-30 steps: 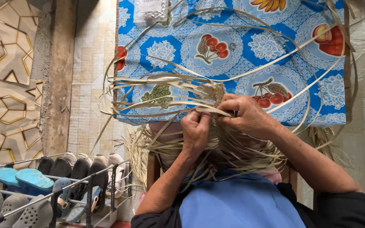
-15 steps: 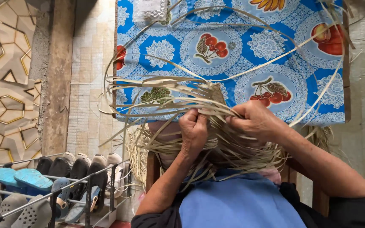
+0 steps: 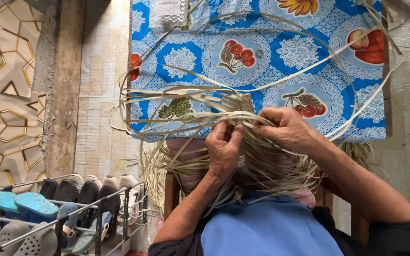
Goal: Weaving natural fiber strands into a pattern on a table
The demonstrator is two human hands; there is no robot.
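Seen from above, a person works a loose bundle of pale straw strips (image 3: 214, 111) at the near edge of a table, both hands closed on the material. The left hand (image 3: 224, 149) is curled into a fist around several strips just below the table's edge, thumb and fingers pinching them together. The right hand (image 3: 285, 130), touching the left at the fingertips, pinches strips of the same bundle from the other side. The bundle lies partly on the tablecloth (image 3: 262, 28), a blue oilcloth printed with fruit and white lace medallions, and partly in the person's lap, where a thicker mass of frayed straw (image 3: 266, 170) spreads out under the forearms. Long single strips arc away from the hands in wide loops across the cloth and out past the table's left and right edges. A small clear plastic packet (image 3: 168, 13) lies at the far end of the cloth. To the left, on a tiled floor (image 3: 100, 95), a wire shoe rack (image 3: 62, 213) holds blue, grey and dark sandals and clogs. The person wears a blue apron (image 3: 271, 227) over dark sleeves.
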